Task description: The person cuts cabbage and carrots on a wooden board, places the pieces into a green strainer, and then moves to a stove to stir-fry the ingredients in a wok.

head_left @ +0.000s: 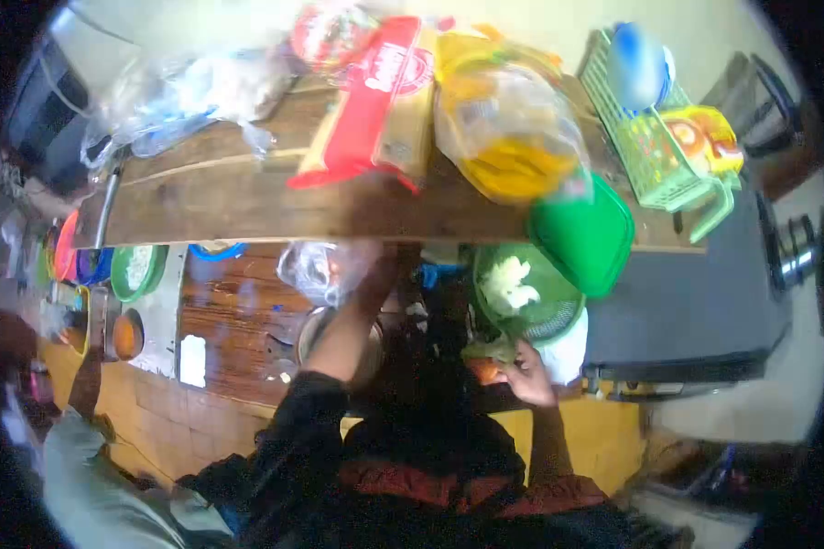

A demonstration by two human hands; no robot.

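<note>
My left hand (380, 210) is raised to the front of the wooden shelf, below a red and tan food packet (375, 110). It is dark and smeared, so its fingers do not show. Beside my left wrist is a clear plastic bag (311, 273), and a round pot or bowl (313, 337) lies partly hidden under the forearm. My right hand (529, 377) is closed around a blurred green and orange item (488, 359), possibly a vegetable. Just above that hand stands a green colander (558, 320) with pale white-yellow pieces (510, 288) in it.
The wooden shelf (201, 197) crosses in front of me, bearing bags, a yellow packet (513, 165) and a light-green basket (650, 174). A green lid (586, 236) overhangs its edge. At right is a dark flat-topped appliance (687, 302). Another person's sleeve (92, 476) is at left.
</note>
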